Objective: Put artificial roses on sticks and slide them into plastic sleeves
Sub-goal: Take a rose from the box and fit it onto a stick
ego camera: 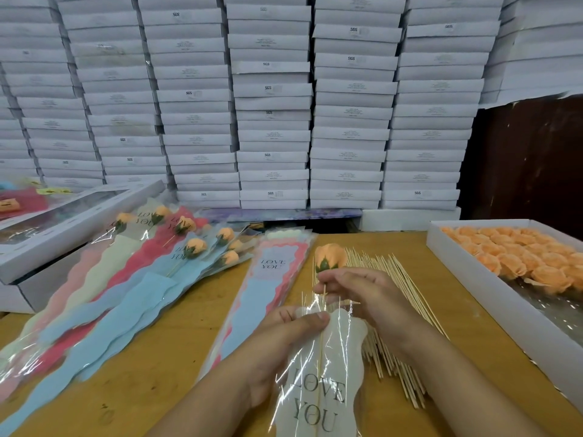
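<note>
An orange artificial rose (330, 257) sits on a thin wooden stick (321, 348). My right hand (362, 298) pinches the stick just below the green sepal. The stick's lower part lies inside a clear plastic sleeve (325, 383) with a cream insert printed "LOVE YOU". My left hand (284, 345) grips the sleeve's open top edge between thumb and fingers. The rose head is still above the sleeve mouth.
A pile of bare sticks (394, 326) lies under my right forearm. A white tray of orange roses (520, 263) stands at the right. A stack of empty sleeves (268, 279) lies centre-left, finished sleeved roses (142, 263) further left. White boxes (271, 105) are stacked behind the wooden table (164, 383).
</note>
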